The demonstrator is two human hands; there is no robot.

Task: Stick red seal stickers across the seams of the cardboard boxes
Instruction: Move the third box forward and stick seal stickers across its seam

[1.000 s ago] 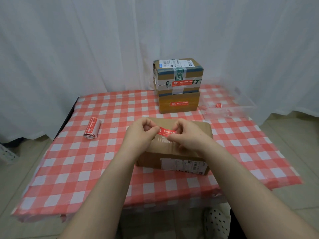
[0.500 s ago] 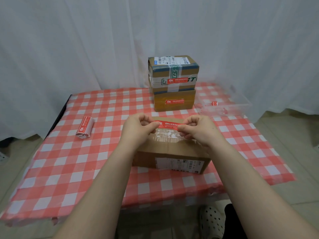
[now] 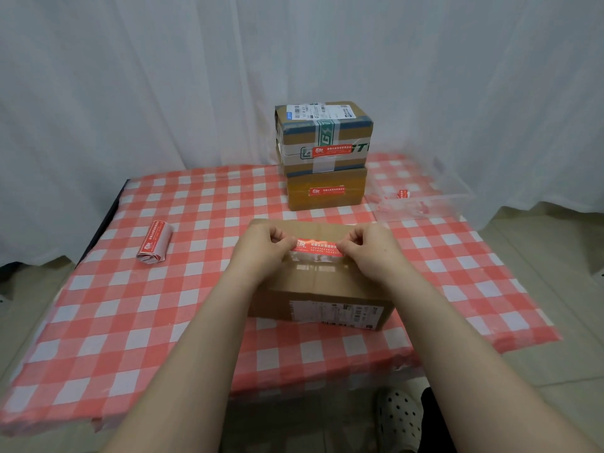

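Observation:
A flat cardboard box (image 3: 322,289) lies in front of me on the checked tablecloth, its top seam under clear tape. A red seal sticker (image 3: 318,247) is stretched just above or on that top. My left hand (image 3: 264,248) pinches its left end and my right hand (image 3: 369,250) pinches its right end. Whether the sticker touches the box I cannot tell. Behind stand two stacked boxes, the upper one (image 3: 323,132) and the lower one (image 3: 327,189), each with a red sticker on its front.
A roll of red stickers (image 3: 155,243) lies on the left of the table (image 3: 130,322). A clear plastic tray (image 3: 421,199) with red scraps sits at the back right. White curtains hang behind. A spotted shoe (image 3: 398,420) shows below the table edge.
My hands have drawn apart, and the sticker between them has gone from short and bunched to stretched out flat over the box top.

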